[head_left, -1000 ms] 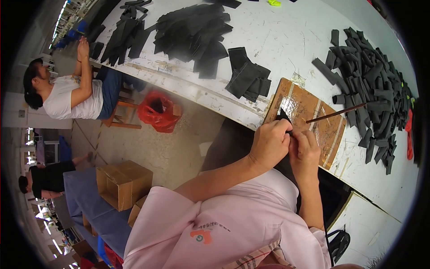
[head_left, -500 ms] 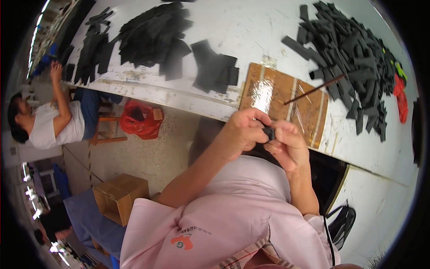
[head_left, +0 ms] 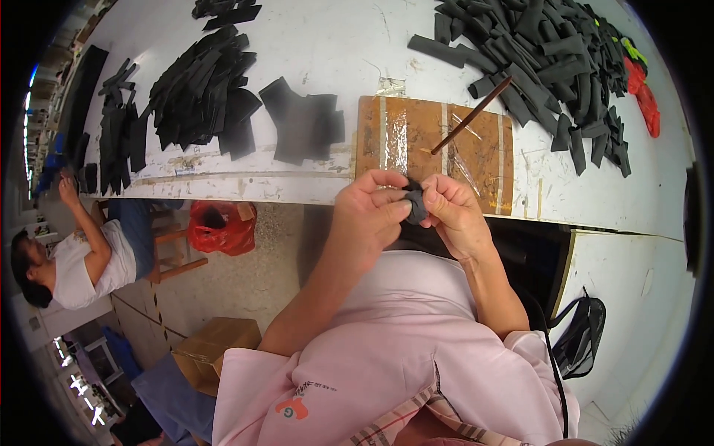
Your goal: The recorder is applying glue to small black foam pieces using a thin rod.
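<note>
Item: black piece (head_left: 416, 207), one, bunched; I viewed it just over the near edge of the board (head_left: 487, 197), at the tabletop's (head_left: 312, 44) near edge. Grip: left hand (head_left: 373, 212) pinched it between thumb and fingers; right hand (head_left: 455, 210) pinched its right side, thumb against forefinger. Handling, in my judgement: light, soft, pliable, hardly slippery, unlikely to break; best held by its outer edges, thumb-to-finger, since the middle would have folded.

Also listed:
- Stick (head_left: 472, 115), one, dark, slanting over the board, pale tip toward the hands; I judged it the nearest obstacle. Far end by the strips; contact I could not tell.
- Strips (head_left: 550, 63), grey-black, heaped toward the tabletop's far right corner.
- Stack (head_left: 195, 93), black, flat pieces, left of the board.
- Cutouts (head_left: 303, 123), between stack and board.
- Red bag (head_left: 223, 229), below the tabletop's near edge, leftward, clear of both hands.
</note>
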A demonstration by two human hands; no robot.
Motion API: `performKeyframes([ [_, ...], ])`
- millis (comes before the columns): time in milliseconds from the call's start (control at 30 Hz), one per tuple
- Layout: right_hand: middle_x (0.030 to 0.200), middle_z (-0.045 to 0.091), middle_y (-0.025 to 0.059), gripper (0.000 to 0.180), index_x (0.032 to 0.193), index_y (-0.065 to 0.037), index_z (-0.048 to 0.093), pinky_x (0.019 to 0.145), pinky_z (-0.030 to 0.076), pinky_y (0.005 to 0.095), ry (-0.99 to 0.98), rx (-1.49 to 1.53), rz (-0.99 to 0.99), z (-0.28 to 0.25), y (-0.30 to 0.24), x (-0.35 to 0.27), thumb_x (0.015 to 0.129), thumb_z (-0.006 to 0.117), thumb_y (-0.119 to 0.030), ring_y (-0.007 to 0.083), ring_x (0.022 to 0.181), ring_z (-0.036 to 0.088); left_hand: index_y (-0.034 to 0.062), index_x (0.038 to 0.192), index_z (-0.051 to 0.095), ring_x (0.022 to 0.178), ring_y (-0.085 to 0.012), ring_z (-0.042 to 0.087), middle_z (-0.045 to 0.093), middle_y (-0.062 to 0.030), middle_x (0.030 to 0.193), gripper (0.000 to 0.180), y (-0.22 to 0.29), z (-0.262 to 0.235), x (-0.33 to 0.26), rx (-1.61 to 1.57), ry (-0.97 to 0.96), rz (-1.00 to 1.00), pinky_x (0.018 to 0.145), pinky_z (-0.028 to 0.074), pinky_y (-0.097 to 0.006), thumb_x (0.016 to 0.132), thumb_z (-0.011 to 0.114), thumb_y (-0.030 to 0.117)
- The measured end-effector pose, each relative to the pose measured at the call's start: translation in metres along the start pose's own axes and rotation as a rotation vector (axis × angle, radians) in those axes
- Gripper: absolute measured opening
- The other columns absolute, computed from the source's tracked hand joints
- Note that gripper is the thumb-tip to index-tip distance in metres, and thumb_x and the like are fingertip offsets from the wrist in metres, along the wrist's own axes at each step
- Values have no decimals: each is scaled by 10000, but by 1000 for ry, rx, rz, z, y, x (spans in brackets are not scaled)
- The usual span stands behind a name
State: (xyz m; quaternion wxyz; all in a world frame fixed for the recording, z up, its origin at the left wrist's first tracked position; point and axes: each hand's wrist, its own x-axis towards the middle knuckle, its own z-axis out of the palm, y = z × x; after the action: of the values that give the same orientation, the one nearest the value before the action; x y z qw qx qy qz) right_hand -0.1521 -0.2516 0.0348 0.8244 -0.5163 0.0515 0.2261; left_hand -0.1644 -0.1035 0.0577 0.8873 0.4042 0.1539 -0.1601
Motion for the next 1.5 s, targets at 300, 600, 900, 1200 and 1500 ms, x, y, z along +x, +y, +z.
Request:
performKeyframes([
  [300,863,504,33,132,759,-41,522,644,366,206,-163,32,-345,-7,-27,1,820,544,-156,85,702,437,9,1002,521,564,-48,455,525,-38,810,296,10,38,-11,595,-163,238,490,349,-165,713,564,-40],
  [600,627,503,14,161,725,5,504,528,365,211,77,-573,-619,12,-123,1,806,520,-133,73,564,443,-1,857,503,462,-59,442,555,-66,831,100,51,89,27,75,-316,236,391,344,-157,771,545,-32],
  [900,613,449,-24,209,764,-40,553,439,263,165,-110,75,83,-36,-88,49,806,557,-245,34,540,362,-31,1003,466,314,-6,291,557,-127,838,206,15,36,96,-791,-545,-413,279,220,-153,865,370,87],
  [1200,592,451,-22,229,757,-33,538,448,287,171,-173,-314,-52,-39,-97,57,828,531,-251,37,529,380,17,1075,481,524,-89,444,566,-81,862,284,33,63,69,778,-135,631,523,417,-198,796,532,45],
  [1500,609,473,36,338,794,-8,536,512,384,268,69,-883,-728,-17,-113,30,763,582,-342,160,587,494,-25,875,573,762,-105,529,581,-64,851,110,36,69,68,509,-316,862,704,414,-214,767,557,-18],
])
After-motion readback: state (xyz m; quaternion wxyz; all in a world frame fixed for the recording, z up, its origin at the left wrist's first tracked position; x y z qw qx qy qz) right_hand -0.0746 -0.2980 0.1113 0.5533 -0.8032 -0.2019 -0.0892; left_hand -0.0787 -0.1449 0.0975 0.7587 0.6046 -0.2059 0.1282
